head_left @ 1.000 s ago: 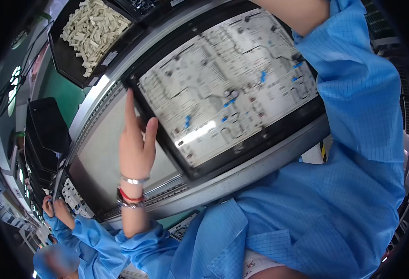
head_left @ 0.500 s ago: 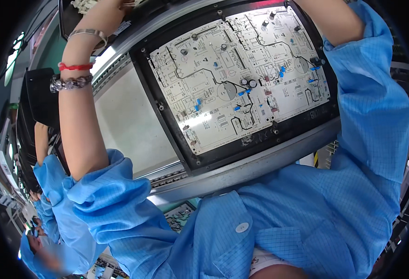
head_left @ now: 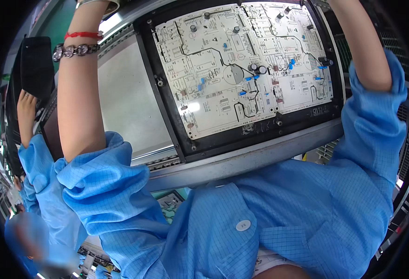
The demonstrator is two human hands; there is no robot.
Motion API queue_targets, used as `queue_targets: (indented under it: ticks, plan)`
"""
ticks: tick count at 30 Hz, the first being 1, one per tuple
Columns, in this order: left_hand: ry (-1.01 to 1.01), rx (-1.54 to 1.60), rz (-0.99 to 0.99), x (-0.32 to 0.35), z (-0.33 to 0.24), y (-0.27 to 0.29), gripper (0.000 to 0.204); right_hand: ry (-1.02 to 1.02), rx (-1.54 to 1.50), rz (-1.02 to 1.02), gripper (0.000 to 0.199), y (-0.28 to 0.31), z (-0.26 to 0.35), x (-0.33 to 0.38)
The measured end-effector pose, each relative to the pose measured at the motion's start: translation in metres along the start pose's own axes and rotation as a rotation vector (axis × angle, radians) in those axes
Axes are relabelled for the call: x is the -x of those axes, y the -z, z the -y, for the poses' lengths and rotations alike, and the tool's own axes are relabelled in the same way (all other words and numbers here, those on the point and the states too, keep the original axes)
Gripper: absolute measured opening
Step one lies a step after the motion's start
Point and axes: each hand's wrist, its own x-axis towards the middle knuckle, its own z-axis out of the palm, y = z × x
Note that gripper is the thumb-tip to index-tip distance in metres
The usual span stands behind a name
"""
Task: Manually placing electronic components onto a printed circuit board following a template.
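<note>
While forearms (head_left: pixel 76 93) reach up (hands unseen), board (head_left: pixel 241 65) waits.

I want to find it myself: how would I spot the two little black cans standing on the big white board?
Start at the big white circuit board in its black frame on the metal conveyor rail. Near its middle is a printed grey circle. Just right of that stand two little black cans with silver tops, side by side, taller than the small blue parts around them.
</note>
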Motion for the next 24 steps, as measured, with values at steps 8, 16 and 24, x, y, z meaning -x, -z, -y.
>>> queue_targets:
  ticks: [8, 16, 24]
  plan:
    - [0.362, 0.943, 0.053, 0.063, -0.054, 0.018, 0.022, 0.049, -0.343, 0.394, 0.020, -0.027, 0.083, 0.123]
    - [0.259, 1.866, 0.207, 0.100, -0.064, -0.013, 0.020, 0.147, -0.288, 0.305, 0.014, -0.049, 0.088, 0.150]
    - [0.696, 1.420, 0.190, 0.111, -0.085, 0.017, 0.017, 0.139, -0.290, 0.326, 0.014, -0.048, 0.086, 0.151]
